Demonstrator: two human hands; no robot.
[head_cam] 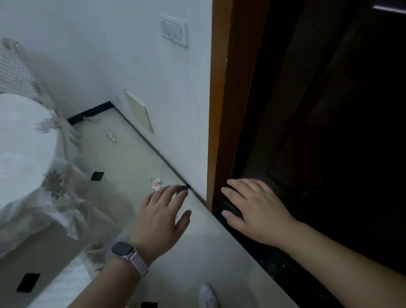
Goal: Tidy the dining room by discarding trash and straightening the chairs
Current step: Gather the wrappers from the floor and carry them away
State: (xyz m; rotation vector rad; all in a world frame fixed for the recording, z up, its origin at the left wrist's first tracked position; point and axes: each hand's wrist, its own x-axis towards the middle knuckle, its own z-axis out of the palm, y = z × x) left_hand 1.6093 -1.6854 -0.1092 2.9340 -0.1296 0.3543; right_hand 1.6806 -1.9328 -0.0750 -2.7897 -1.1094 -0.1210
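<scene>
Two bits of trash are on the floor (133, 161) here: a crumpled white-and-red wrapper (156, 183) lying close to the foot of the wall (148, 63), and further back a clear plastic scrap (111, 136) near the corner, just past the table (13, 142) with its floral tablecloth (60, 182) hanging down. The left hand (162, 215), the one with the watch (122, 250) on the wrist, is stretched out low with fingers spread and loose, holding nothing. Its fingertips are just short of the wrapper, so my guess is that's the piece being gone for first, since it's the closer of the two. The right hand (257, 209) is out flat too, fingers straight and a bit apart, hovering by the bottom of the orange door frame (221, 107) over the dark doorway strip. I can't tell if it's actually touching anything there; looks to me more like it's out for balance while bending down, because one shoe (208, 298) is planted right below. No chairs show up in this view, so that half of the job isn't on screen at all. The wrapper looks light and scrunched, so a simple fingertip pinch should do it, though something that flimsy could skid toward the wall if nudged.
</scene>
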